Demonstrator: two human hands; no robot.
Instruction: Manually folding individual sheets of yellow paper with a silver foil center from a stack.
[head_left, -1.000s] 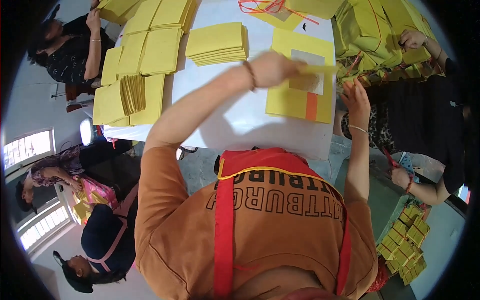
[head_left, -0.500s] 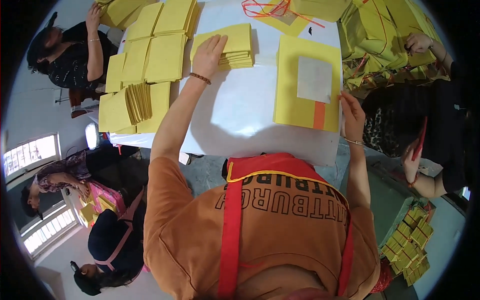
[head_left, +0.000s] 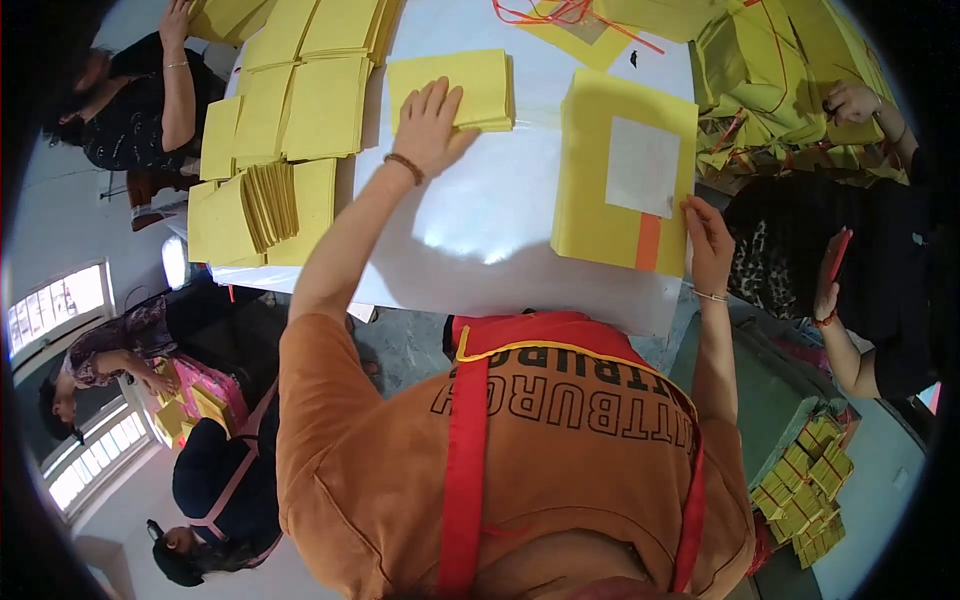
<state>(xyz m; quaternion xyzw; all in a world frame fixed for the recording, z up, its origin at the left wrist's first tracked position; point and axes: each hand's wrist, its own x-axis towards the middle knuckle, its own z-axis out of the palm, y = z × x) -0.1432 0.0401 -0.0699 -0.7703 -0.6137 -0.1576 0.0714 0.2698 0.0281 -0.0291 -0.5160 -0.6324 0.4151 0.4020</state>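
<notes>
My left hand (head_left: 432,118) lies flat with fingers spread on a small stack of plain yellow sheets (head_left: 478,82) at the far middle of the white table (head_left: 480,230). My right hand (head_left: 708,238) rests with straight fingers on the near right edge of a bigger yellow stack (head_left: 600,190). That stack's top sheet carries a white square (head_left: 642,166) and an orange strip (head_left: 648,242). Neither hand lifts anything.
Rows of yellow sheet piles (head_left: 290,120) cover the table's left side. Crumpled yellow paper with red string (head_left: 770,90) is heaped at the right. Another person's hand (head_left: 850,100) works there, one person sits far left (head_left: 140,110), and others are below left. Bundles (head_left: 805,475) lie on the floor at the right.
My left hand left the big stack with the white square and went left to the small plain stack, where it now lies flat. My right hand stayed at the big stack's edge.
</notes>
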